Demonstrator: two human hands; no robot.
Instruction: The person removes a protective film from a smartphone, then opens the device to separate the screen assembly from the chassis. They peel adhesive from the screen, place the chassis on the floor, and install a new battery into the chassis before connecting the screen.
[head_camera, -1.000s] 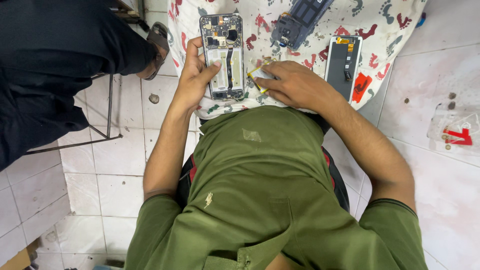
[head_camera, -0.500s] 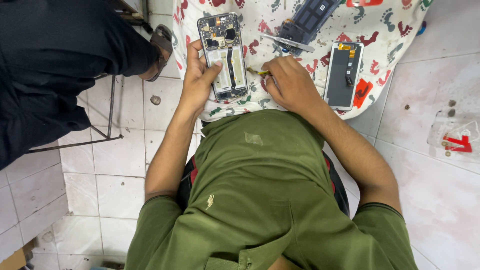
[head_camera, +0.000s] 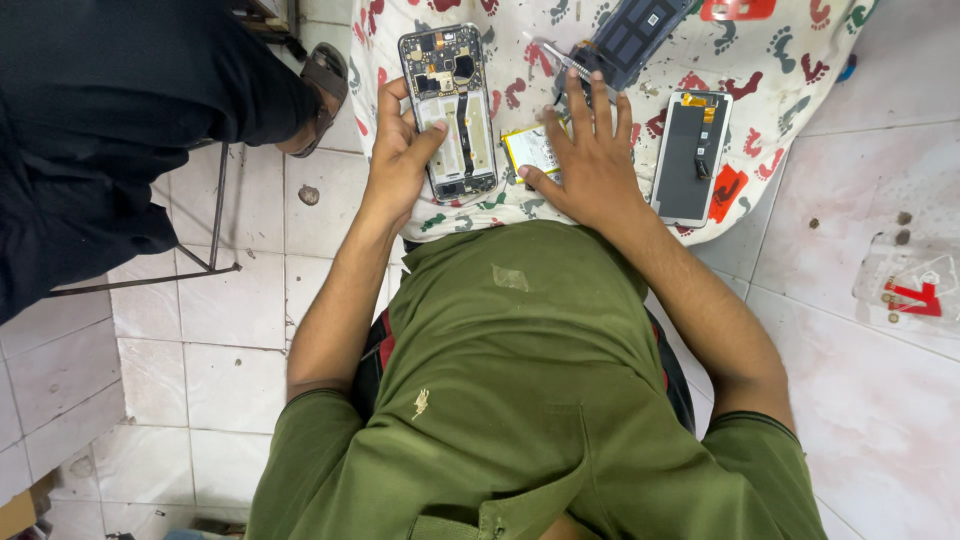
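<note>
Patterned cloth (head_camera: 780, 60) carries the work: left hand (head_camera: 400, 165) grips the opened phone (head_camera: 450, 105); right hand (head_camera: 590, 160), fingers spread, presses the loose battery (head_camera: 528, 148) beside it. Seating it demands careful alignment.

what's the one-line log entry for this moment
left hand holds opened phone | right hand flat on battery | screen panel beside | patterned cloth

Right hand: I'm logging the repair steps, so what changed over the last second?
The right hand opened from curled to flat, fingers spread, uncovering the yellow-edged battery beneath it. The left hand keeps its grip on the opened phone; the screen panel stayed put.
</note>
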